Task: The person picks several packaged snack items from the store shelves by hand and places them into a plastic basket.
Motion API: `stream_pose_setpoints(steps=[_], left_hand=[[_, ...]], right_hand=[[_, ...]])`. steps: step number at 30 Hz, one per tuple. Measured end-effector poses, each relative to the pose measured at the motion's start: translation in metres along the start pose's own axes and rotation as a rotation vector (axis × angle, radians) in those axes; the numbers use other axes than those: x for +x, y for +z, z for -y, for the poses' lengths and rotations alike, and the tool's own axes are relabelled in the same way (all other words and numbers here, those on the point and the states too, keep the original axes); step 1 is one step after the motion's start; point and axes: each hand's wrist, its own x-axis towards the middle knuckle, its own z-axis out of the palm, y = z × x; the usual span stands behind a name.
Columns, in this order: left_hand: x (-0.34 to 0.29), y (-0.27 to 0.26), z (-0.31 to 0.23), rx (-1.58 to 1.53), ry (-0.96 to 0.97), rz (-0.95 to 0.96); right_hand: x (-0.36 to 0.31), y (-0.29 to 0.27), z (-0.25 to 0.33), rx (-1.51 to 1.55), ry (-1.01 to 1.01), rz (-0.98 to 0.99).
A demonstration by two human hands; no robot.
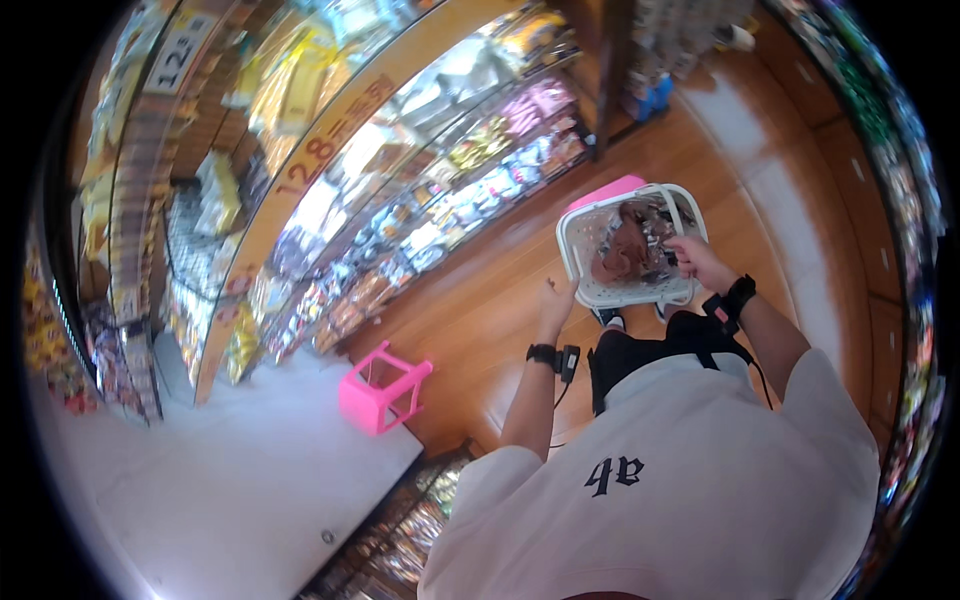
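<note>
White basket (632, 297), long axis crosswise; left grip (555, 305) loosely open, empty; right grip (700, 262) curled, hold unclear.

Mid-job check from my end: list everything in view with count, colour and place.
Basket: one, white, between the hands.
Brown item: one, brown, inside the basket; kind unclear.
Stool: one, pink, left, beside the white surface.
Pink object: one, pink, behind the basket, partly hidden.
White surface: one, white, lower left.
Packets: too many to count, mixed colours, left shelves and far right.
Drawers: several, brown, right.
Floor: one, brown, centre.
Wristbands: two, black, one per wrist.
Shirt: one, off-white, bottom.
Left hand: one, bare, by basket's near-left corner.
Right hand: one, bare, at basket's right side.
</note>
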Motion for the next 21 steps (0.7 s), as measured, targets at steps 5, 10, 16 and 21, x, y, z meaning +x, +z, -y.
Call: stream_pose_setpoints(steps=[5,10,16,21], left_hand=[[-0.017,0.084,-0.042,-0.164,0.036,0.417],[-0.068,0.144,-0.100,0.184,0.428,0.457],[-0.349,0.199,-0.273,0.765,1.010,0.379],[-0.541,0.310,-0.268,-0.317,-0.259,1.445]], right_hand=[[-0.126,-0.067,-0.012,0.149,-0.149,-0.215],[-0.257,-0.129,-0.050,0.183,-0.338,-0.364],[-0.429,-0.229,-0.196,0.663,-0.501,-0.691],[-0.524,-0.309,-0.325,0.737,-0.566,-0.780]])
